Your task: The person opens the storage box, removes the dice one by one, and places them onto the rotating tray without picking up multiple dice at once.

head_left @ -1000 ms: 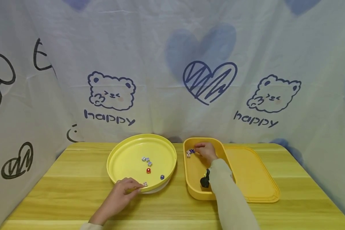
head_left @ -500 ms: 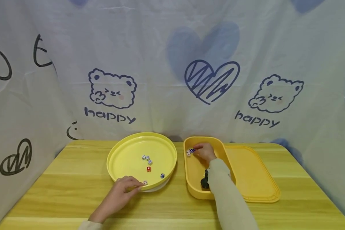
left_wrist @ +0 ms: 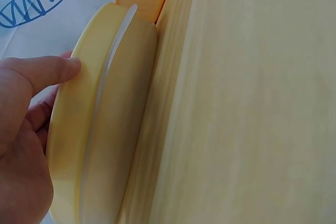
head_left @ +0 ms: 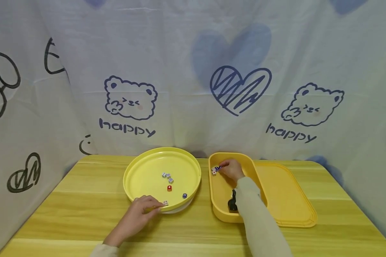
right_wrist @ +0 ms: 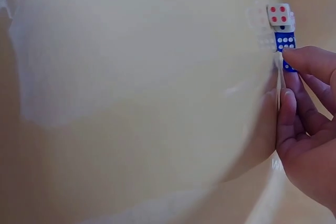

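Note:
My left hand (head_left: 140, 216) grips the near rim of a round yellow tray (head_left: 141, 178); in the left wrist view its thumb presses the outer wall (left_wrist: 73, 108). Inside the tray lie several white dice, a red die (head_left: 169, 188) and a blue die (head_left: 184, 195). One white die (head_left: 165, 203) sits right by the left fingertips. My right hand (head_left: 232, 169) reaches into an orange box (head_left: 217, 200) and pinches a blue die (right_wrist: 289, 67) between thumb and fingers. Against the box's left wall, another blue die (right_wrist: 285, 39) and white dice with red dots (right_wrist: 279, 15) cluster beside it.
A black object (head_left: 232, 204) lies at the box's near end, partly covered by the right sleeve. Flat on the wooden table (head_left: 83, 203), an orange lid (head_left: 283, 192) lies right of the box. A printed white cloth (head_left: 180, 107) hangs behind.
My right fingers have moved slightly left onto the blue die and now pinch it. The left hand keeps its place on the tray rim. The head view has shifted a little.

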{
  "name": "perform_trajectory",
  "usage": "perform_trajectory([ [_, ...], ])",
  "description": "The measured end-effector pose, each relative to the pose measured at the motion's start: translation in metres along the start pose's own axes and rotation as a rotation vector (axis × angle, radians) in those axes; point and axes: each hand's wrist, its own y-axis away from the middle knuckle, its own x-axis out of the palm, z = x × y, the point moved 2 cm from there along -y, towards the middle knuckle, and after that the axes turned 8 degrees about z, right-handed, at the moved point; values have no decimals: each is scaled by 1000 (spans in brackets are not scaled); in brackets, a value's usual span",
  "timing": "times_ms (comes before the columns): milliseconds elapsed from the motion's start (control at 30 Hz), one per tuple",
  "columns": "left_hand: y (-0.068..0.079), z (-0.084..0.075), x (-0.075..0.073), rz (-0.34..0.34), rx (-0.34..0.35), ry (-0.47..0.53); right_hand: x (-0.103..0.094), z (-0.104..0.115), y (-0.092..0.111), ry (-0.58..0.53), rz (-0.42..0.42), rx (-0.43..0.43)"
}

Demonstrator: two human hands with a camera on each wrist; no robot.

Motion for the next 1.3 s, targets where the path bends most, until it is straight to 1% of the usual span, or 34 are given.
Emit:
perform_trajectory([
  [167,0,-2,-1,7,-34,-1,-6,4,1,-77,30,41],
  [233,0,-3,-1,11,-47,-3,-10,6,1,-105,53,41],
  [267,0,-3,-2,13,-52,-4,-11,8,1,-109,67,35],
  [300,0,-4,-2,13,-55,-3,-13,9,0,-117,74,-5],
  [400,-1,-5,-2,15,-60,-1,-20,12,0,-120,104,-53],
  [500,-1,-6,-3,13,-54,-2,-24,18,0,-114,121,-56],
  [533,-1,-6,-3,12,-50,-3,-25,21,0,-100,128,-26],
  [667,-1,-7,-3,9,-38,-5,-32,31,3,-81,137,-32],
  [733,-1,-7,-3,7,-38,-5,-36,35,5,-84,137,-78],
  [900,-1,-7,-2,4,-40,-10,-43,46,8,-110,142,-107],
  [933,-1,-7,-2,1,-38,-14,-44,48,9,-115,144,-85],
  [1133,-1,-7,-1,-16,-22,-37,-50,60,13,-136,143,-49],
  [1300,-2,-7,-1,-10,-23,-31,-55,70,21,-163,123,-65],
])
